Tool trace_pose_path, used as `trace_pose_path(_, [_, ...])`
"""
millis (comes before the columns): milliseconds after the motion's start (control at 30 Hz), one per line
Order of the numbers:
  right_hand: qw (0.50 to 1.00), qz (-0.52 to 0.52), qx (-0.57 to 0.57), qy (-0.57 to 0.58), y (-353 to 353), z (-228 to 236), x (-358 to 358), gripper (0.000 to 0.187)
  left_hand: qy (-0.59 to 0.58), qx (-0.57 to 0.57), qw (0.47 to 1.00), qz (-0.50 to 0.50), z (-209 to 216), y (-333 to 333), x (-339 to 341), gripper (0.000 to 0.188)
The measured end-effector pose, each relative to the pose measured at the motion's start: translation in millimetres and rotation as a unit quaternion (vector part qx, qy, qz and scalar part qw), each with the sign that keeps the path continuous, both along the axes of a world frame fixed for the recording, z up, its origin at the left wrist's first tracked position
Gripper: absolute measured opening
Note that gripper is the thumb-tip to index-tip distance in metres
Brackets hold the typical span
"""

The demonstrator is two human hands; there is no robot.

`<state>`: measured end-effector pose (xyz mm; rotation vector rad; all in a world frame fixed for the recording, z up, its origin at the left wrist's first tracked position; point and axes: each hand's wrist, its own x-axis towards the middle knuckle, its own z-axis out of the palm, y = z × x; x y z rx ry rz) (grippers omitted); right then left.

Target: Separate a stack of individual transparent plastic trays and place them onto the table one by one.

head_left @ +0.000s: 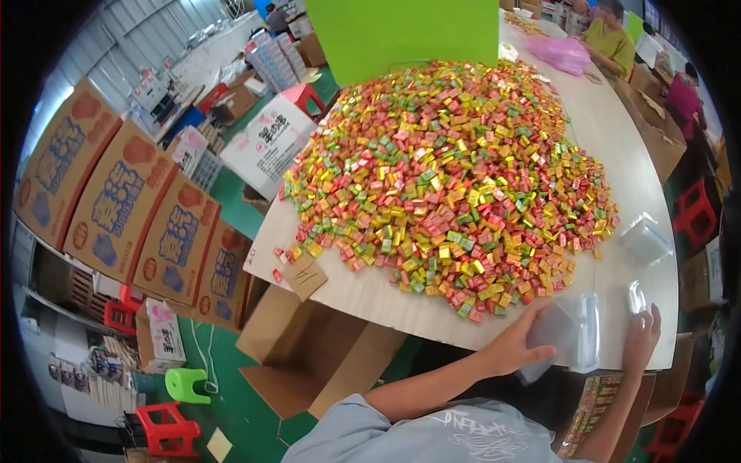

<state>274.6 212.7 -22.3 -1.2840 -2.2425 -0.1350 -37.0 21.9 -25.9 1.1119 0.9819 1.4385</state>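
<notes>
Over the table's point(625, 162) near edge, the left hand point(511, 341) grasps a clear box point(567, 332), bare tabletop lying right of the cube pile point(455, 193). The right hand's point(641, 336) grip cannot be told.

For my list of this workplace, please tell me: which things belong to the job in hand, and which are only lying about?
Likely in the job:
- clear plastic box in the left hand
- clear plastic piece by the right hand
- pile of small wrapped pieces

Probably lying about:
- green stool
- pale sheet on the floor
</notes>
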Motion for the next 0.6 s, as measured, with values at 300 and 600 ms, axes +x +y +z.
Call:
trace_pose_path(300, [0.994, -0.032, -0.046, 0.093, -2, 4, -6, 0.022, -0.13, -0.059, 0.99, -0.011, -4, -3, -15, 0.099])
trace_pose_path(600, [0.986, -0.009, -0.094, 0.136, -2, 14, -2, 0.021, -0.073, -0.127, 0.989, -0.005, -8, -2, -12, 0.113])
